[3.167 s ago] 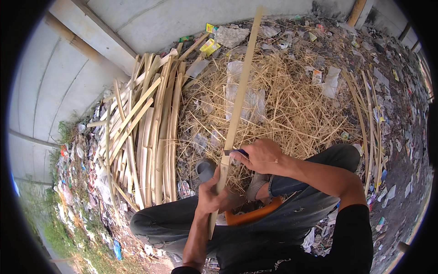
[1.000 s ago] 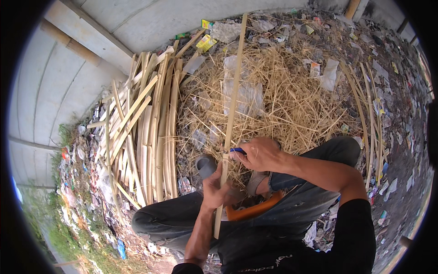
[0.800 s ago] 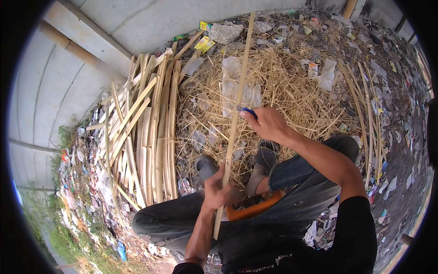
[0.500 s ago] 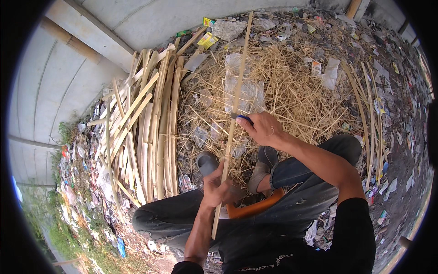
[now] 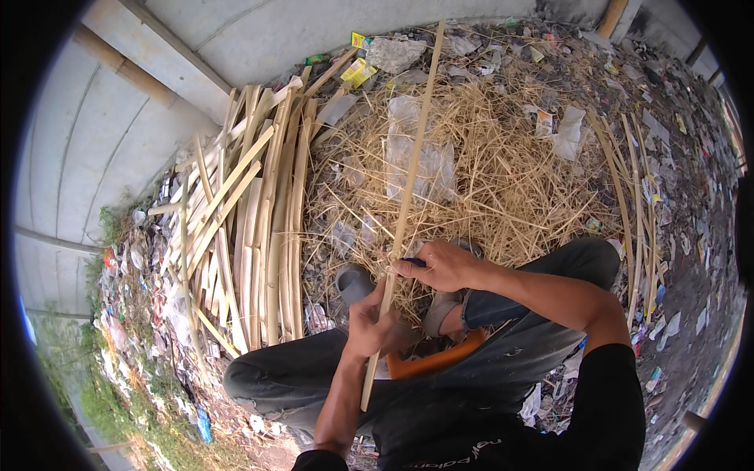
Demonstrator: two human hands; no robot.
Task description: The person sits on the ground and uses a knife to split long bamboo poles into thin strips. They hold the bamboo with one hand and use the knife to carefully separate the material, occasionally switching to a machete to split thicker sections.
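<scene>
My left hand is closed round the lower part of a long, thin bamboo strip, which slants up and away from my lap. Higher on the strip, close above the left hand, my right hand grips a knife by its dark blue handle. The knife's blade end meets the strip and is mostly hidden by the fingers. Below the hands, an orange curved frame lies between my legs, partly covered; its kind does not show.
A heap of split bamboo strips lies at left by the pale wall. Curly bamboo shavings cover the ground ahead, with a clear plastic sheet among them. Several longer strips lie at right amid scattered litter.
My right hand has drawn the knife down along the strip toward my left hand. The strip's far end has tipped slightly right; the left hand keeps its hold.
</scene>
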